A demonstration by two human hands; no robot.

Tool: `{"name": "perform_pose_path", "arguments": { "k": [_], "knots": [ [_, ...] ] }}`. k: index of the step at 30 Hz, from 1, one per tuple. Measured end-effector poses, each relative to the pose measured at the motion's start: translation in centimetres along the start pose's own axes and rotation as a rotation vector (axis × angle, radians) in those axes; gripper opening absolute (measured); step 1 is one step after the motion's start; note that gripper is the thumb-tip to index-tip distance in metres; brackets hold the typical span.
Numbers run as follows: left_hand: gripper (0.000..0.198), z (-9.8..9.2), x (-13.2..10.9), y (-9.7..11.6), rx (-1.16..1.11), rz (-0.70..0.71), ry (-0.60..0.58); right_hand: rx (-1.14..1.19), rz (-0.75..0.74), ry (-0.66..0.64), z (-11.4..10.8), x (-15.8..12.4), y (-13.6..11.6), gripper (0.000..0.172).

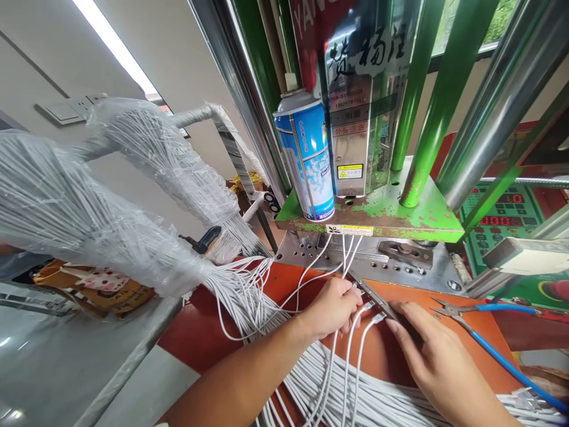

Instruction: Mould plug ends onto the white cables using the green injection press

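White cables (pixel 349 350) are gathered at their metal-tipped ends on an orange-red table (pixel 471 350), just in front of the steel mould plate (pixel 306 252) of a green press. Several are clenched in the fingers of the left hand (pixel 331 308), and a slim dark tool (pixel 377 299), perhaps narrow pliers, is grasped by the fingers of the right hand (pixel 438 362), its tip brought up to those ends. The placing of cable ends at the plate appears to be in hand, and a steady hold on them seems called for. The tool's tip and the exact cable ends are partly hidden by the fingers. Blue-handled pliers (pixel 502 362) lie on the table beside the right hand. An aerosol can (pixel 304 154) stands on the press's green plate (pixel 400 219), and plastic-wrapped cable bundles (pixel 133 190) hang at the left. A control panel (pixel 502 207) is cut off at the right.
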State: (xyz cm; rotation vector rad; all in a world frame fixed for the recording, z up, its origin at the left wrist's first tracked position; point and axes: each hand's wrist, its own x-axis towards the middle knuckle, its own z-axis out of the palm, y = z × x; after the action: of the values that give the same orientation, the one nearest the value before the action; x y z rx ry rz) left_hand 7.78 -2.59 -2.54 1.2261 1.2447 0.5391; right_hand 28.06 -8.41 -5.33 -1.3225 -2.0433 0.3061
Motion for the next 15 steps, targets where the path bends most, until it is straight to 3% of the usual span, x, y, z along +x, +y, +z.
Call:
{"name": "perform_pose_path", "arguments": {
  "k": [2,4,9,15],
  "knots": [
    [0.036,-0.4,0.0,0.3,-0.056,-0.021,-0.072,0.047,0.033,-0.005,0.1,0.0,0.5,0.017],
    [0.037,-0.8,0.1,0.2,-0.059,-0.027,-0.068,0.021,0.071,0.010,0.2,0.0,0.9,0.019],
    [0.029,-1.7,0.2,-0.3,0.210,0.142,0.176,-0.077,0.120,0.043,0.2,0.0,1.3,0.023],
    [0.024,-2.1,0.6,-0.5,0.201,0.029,0.076,-0.001,0.063,0.017,0.3,0.1,0.8,0.018]
  ]
}}
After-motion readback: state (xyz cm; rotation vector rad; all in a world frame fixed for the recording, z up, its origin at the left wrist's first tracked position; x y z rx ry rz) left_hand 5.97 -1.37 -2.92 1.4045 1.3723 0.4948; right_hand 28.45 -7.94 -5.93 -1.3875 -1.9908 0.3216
